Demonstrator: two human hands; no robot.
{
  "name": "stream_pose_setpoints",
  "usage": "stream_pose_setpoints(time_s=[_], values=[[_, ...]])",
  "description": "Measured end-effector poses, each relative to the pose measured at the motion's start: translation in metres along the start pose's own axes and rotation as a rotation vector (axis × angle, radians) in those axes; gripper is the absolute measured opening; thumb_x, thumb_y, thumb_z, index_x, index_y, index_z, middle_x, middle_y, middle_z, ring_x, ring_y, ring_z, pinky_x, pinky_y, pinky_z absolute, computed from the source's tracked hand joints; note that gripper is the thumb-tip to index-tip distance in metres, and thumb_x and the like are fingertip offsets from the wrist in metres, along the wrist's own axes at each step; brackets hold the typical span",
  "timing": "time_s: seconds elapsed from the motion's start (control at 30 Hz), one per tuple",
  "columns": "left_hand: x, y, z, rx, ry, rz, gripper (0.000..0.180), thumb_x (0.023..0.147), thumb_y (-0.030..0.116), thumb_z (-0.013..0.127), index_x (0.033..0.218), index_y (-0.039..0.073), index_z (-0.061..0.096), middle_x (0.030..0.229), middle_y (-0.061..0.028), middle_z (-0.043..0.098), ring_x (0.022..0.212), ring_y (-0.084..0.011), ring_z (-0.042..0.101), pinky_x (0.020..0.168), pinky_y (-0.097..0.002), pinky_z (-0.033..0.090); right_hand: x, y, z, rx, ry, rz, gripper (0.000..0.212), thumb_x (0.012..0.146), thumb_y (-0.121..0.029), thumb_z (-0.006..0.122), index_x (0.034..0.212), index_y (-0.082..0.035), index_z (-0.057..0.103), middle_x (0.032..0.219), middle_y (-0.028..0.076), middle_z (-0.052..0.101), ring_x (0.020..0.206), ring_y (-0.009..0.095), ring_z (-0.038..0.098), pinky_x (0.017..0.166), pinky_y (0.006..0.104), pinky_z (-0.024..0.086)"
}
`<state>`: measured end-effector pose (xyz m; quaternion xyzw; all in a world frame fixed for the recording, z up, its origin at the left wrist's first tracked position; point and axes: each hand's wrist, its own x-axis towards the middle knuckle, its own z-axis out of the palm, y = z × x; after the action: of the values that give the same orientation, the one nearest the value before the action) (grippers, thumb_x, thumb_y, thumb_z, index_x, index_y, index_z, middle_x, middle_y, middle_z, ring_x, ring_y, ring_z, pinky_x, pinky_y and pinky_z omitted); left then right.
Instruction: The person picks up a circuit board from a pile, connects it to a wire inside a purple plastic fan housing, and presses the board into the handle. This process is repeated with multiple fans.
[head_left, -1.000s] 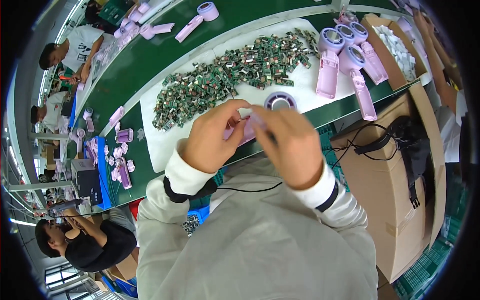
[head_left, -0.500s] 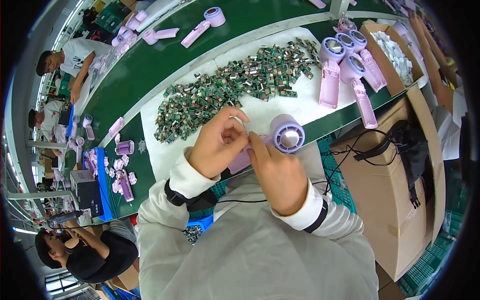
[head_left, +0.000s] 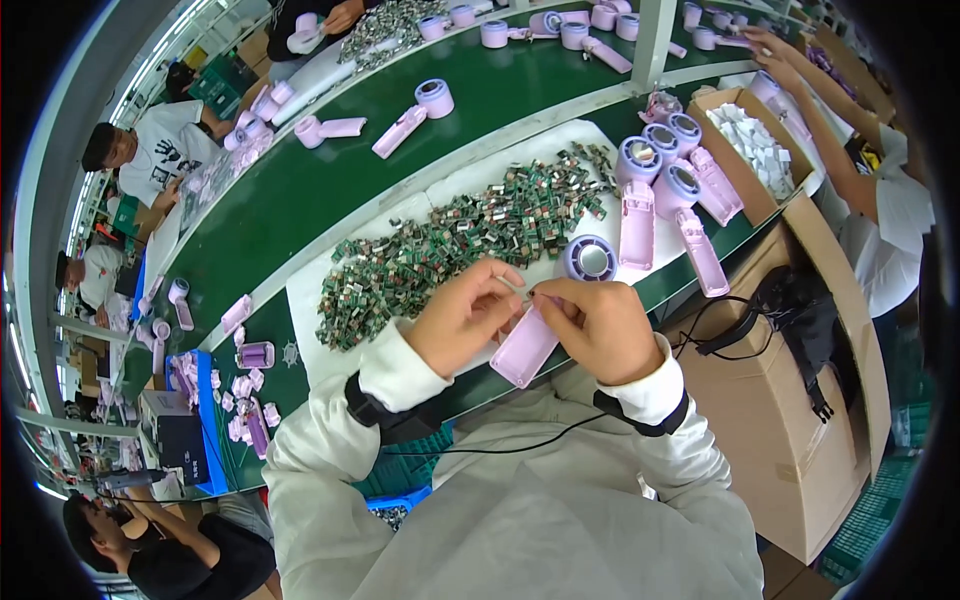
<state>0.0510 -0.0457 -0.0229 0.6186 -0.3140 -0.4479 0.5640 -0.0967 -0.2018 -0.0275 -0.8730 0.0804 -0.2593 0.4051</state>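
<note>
A pink fan housing lies in front of me: its open, trough-like handle [head_left: 524,347] points toward me, and its round lilac head [head_left: 590,259] shows beyond my right hand. My left hand [head_left: 462,318] is closed in a pinch at the handle's upper left. My right hand [head_left: 598,325] reaches over the neck between handle and head, thumb and forefinger pressed together. The fingertips of both hands nearly meet above the housing; whatever they pinch is too small to make out. Just beyond them a large heap of small green circuit boards [head_left: 450,235] covers a white sheet [head_left: 303,300].
More pink fan housings [head_left: 637,225] stand at the right, beside a cardboard box [head_left: 798,170] of white pieces. A large carton [head_left: 770,400] with a black strap is at my right. Pink parts [head_left: 240,405] lie left, by a blue bin [head_left: 208,420]. Co-workers sit around the green benches.
The view has tilted up, showing more of the far bench. The housing's handle has come out from under my hands into plain sight. Both hands stay pinched close together.
</note>
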Motion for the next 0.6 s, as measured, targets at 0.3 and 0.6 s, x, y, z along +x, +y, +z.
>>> stream_pose_setpoints(time_s=[0.3,0.6], values=[[-0.003,0.039,-0.03,1.083,0.135,0.376,0.025,0.091,0.01,0.069,0.114,0.003,0.064,0.098,-0.0162,0.068,0.09,-0.0366,0.066,0.08,-0.0442,0.054,-0.012,0.0,0.015,-0.102,0.147,0.07,0.015,0.083,-0.012,0.076,0.096,-0.005,0.078,0.063,0.01,0.064,0.051,0.021,0.06,0.051,0.0325,0.047],[0.008,0.024,-0.049,1.348,0.204,0.628,0.019,0.086,0.009,0.074,0.104,0.004,0.07,0.098,-0.0117,0.065,0.094,-0.0328,0.062,0.084,-0.0418,0.052,-0.022,-0.001,0.023,-0.136,0.192,0.052,0.015,0.085,-0.013,0.077,0.097,-0.006,0.079,0.064,0.008,0.064,0.05,0.02,0.058,0.051,0.0329,0.047]])
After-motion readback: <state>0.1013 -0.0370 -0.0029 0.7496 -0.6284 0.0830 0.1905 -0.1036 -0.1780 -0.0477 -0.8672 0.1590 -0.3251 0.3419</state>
